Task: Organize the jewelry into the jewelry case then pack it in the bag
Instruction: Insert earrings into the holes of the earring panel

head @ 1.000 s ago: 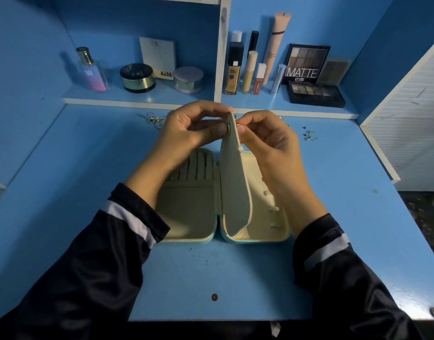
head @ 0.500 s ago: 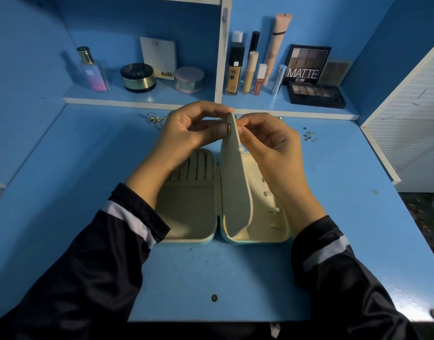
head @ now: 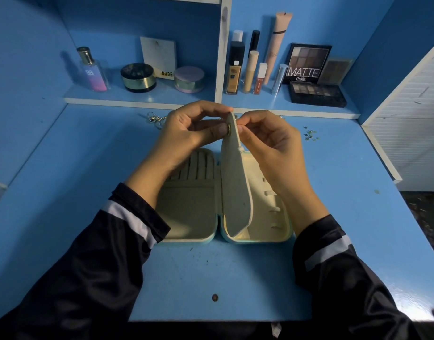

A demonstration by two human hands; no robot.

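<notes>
- The desk [head: 64, 192] is boxed in on three sides: a blue wall [head: 20, 94] along the left, a low shelf [head: 162, 98] across the back, and a white slatted panel [head: 412, 133] along the right.
- The shelf's lip lies just behind the hands. Make-up stands on the shelf, with a dark eyeshadow palette [head: 316, 95] lying flat at its right end.
- Bare desk lies on both sides of the jewelry case [head: 189, 212] and between it and the near edge. The left side has more room than the right.
- The jewelry case lies open flat in the middle of the desk, with its two halves side by side and its near rim well back from the desk's front edge.
- A cream flap [head: 235, 187] stands upright along the hinge between the halves and leans slightly over the right half.
- The left hand [head: 186, 133] is curled. Its forefinger arches over the top of the flap, and its thumb presses a small gold stud [head: 228, 130] against the flap's left face.
- The right hand [head: 267, 141] is curled too. Its fingertips pinch the flap's top edge from the right, opposite the left thumb.
- A tangle of gold jewelry [head: 154, 119] lies at the back of the desk, just left of the left hand.
- Small green bits [head: 310, 134] lie on the desk to the right of the right hand, clear of it.
</notes>
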